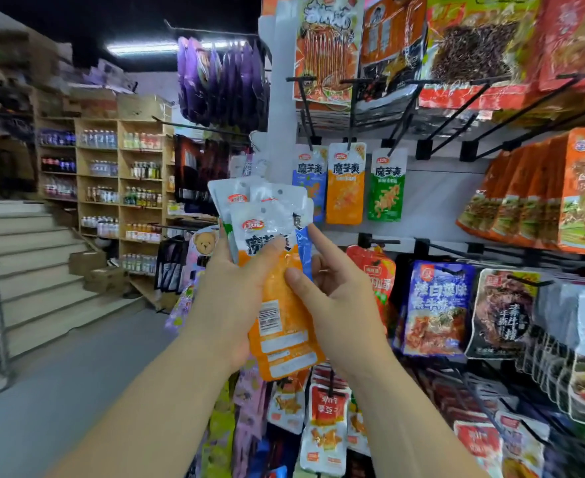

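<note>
Left hand (230,288) grips fanned bundle of glossy white-topped plastic snack packets (266,217), held up before peg rack. Right hand (332,291) pinches it: thumb on orange front packet (280,326), forefinger straight behind blue packet (304,246). Best: slide one packet free, left squeezing firm, hole toward matching hanging orange packets (345,194).

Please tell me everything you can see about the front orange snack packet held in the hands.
The orange packet is a flat, glossy plastic pouch with a white top, a red logo and dark lettering. It stands nearly upright at the front of a fanned bunch. The left hand grips it; the right hand pinches it, thumb on its front.
</note>
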`<action>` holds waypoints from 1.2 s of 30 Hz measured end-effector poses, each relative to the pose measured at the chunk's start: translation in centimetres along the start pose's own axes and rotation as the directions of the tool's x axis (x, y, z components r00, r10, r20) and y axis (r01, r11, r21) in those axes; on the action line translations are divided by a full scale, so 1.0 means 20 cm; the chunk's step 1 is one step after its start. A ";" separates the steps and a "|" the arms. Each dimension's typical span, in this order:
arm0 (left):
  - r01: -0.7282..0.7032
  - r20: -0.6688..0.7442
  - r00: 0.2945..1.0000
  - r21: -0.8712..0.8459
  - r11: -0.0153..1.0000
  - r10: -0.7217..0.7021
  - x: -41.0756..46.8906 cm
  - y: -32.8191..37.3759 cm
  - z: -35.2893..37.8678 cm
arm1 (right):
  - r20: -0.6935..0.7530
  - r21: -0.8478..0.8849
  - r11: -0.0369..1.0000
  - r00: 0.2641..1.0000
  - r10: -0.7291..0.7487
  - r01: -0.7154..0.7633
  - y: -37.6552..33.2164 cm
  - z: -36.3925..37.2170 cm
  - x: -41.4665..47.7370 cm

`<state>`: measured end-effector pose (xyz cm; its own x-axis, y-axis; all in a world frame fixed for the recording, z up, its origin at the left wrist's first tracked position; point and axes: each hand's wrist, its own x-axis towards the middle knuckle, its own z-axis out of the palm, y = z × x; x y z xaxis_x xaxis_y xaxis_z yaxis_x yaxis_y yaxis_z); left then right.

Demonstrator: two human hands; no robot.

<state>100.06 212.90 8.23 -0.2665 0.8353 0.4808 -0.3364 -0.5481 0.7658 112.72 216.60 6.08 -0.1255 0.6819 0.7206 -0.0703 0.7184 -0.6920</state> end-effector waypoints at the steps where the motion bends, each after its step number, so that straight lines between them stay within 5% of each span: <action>1: 0.012 -0.005 1.000 -0.028 1.000 -0.012 -0.02 -0.01 -0.01 | -0.007 0.016 1.000 1.000 0.005 -0.005 0.02 0.01 -0.03; 8: -0.048 -0.031 0.998 0.065 0.997 0.051 -0.17 -0.12 -0.06 | -0.078 -0.051 0.998 0.996 0.043 -0.047 0.09 0.10 -0.21; 13: -0.019 -0.071 0.997 0.032 0.999 0.022 -0.22 -0.12 -0.11 | 0.014 0.099 0.992 0.997 0.076 -0.077 0.09 0.08 -0.25; 24: 0.034 -0.040 0.999 -0.048 0.998 -0.036 -0.26 -0.12 -0.19 | -0.047 0.261 0.938 0.968 0.248 -0.228 0.06 0.06 -0.26; 30: -0.076 -0.032 0.996 0.121 0.990 0.080 -0.15 -0.08 -0.14 | -0.198 0.061 0.984 0.964 0.178 -0.169 -0.06 -0.09 -0.15; 36: -0.184 0.020 0.983 0.172 0.968 0.183 0.07 0.02 -0.04 | -0.188 0.173 0.973 0.964 0.185 -0.153 -0.30 -0.31 0.07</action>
<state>98.81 213.79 8.92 -0.3057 0.7216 0.6212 -0.1212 -0.6766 0.7263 119.04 214.04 11.46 0.0522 0.8167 0.5747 -0.2200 0.5708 -0.7911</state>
